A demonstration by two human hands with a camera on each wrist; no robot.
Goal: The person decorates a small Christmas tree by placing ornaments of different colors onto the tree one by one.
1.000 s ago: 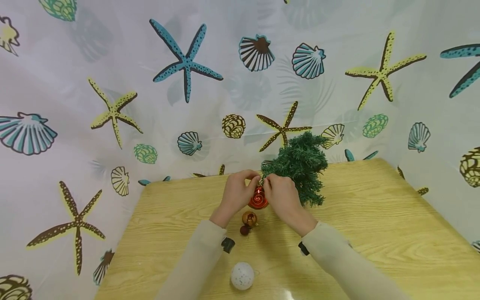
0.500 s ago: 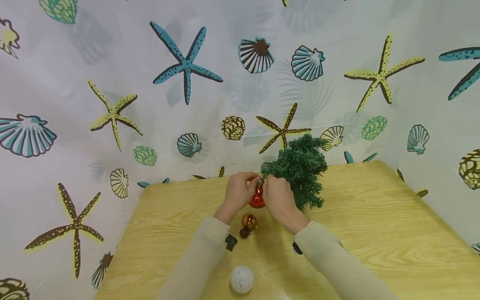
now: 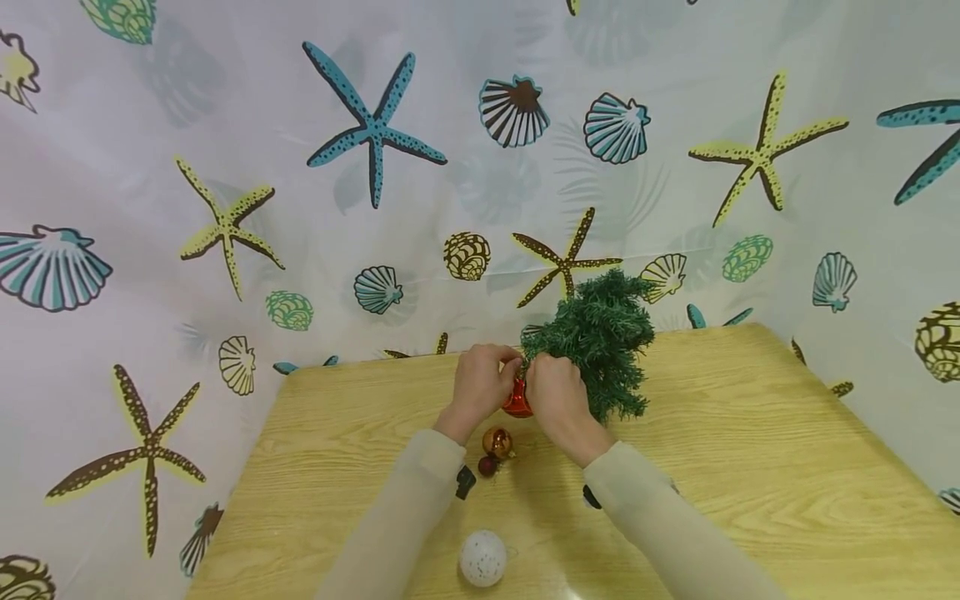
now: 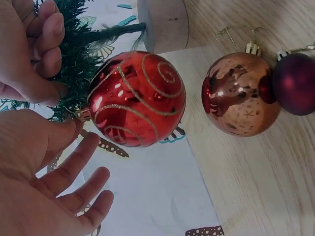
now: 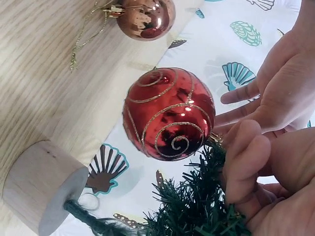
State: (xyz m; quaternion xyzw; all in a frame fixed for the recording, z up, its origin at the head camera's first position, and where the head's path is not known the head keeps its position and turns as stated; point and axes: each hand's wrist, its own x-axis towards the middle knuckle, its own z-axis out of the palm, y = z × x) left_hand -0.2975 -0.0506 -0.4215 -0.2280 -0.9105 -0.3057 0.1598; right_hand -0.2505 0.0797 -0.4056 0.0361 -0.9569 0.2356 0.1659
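A red Christmas bauble (image 3: 517, 400) with gold swirls hangs at the left side of a small artificial Christmas tree (image 3: 600, 333). At the gold cap of the bauble (image 4: 138, 98), the thumb and forefinger of my left hand (image 3: 480, 383) pinch together, the other fingers spread. My right hand (image 3: 558, 404) has curled fingers and grips a green branch tip (image 5: 211, 167) right beside the cap. The hanging loop is hidden among the fingers and needles. In the right wrist view, the tree's wooden base (image 5: 44, 182) shows.
Nearer to me on the wooden table (image 3: 337, 467) lie a copper bauble (image 3: 497, 442) and a small dark red bauble (image 3: 487, 465), touching or nearly so. A white speckled bauble (image 3: 483, 557) sits between the forearms. A patterned curtain (image 3: 300, 208) encloses the table's back.
The red bauble has turned a little and is more covered by the right hand. Both hands stay close together at the branch, with the forearms drawn slightly inward.
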